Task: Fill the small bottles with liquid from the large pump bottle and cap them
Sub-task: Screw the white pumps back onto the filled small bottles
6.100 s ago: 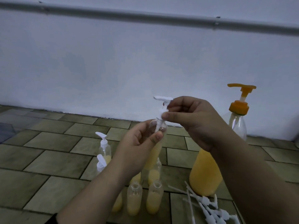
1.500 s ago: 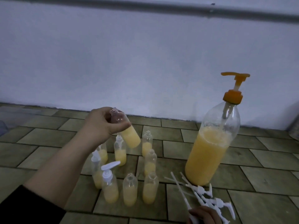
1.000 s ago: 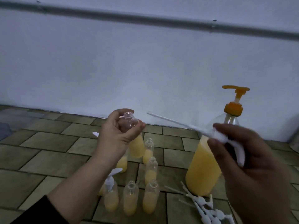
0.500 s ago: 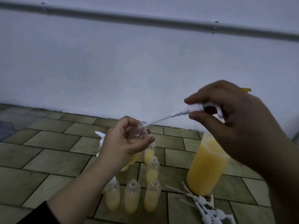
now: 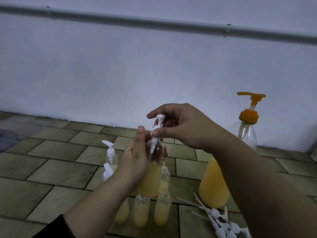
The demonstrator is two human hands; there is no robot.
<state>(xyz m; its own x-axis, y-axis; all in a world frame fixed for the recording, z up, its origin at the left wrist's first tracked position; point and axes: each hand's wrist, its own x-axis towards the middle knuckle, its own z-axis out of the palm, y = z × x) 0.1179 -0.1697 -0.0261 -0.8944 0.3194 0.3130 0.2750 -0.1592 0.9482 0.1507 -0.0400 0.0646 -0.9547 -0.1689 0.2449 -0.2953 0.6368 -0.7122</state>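
Up in front of the white wall, above the tiled floor [image 5: 51,169], it's the capping step right now. Left hand [image 5: 137,160] is wrapped around a small bottle [image 5: 151,179] that's roughly half full of yellow liquid, held upright in the air over the cluster of other small bottles. Right hand [image 5: 181,127] pinches a white pump cap [image 5: 157,129] between thumb and fingers, its collar just above the bottle mouth and the dip tube already down inside the neck. Looks to me like the cap isn't seated yet, so the next move should be pushing it down straight and twisting it tight while the left hand keeps the bottle from turning.

Both forearms come in from the bottom of the view, and the right wrist is bent down over the cap. Uncapped filled bottles [image 5: 161,210] still wait on the floor, spare pump caps [image 5: 221,222] lie to the right, and the large pump bottle [image 5: 216,182] stands just behind those.
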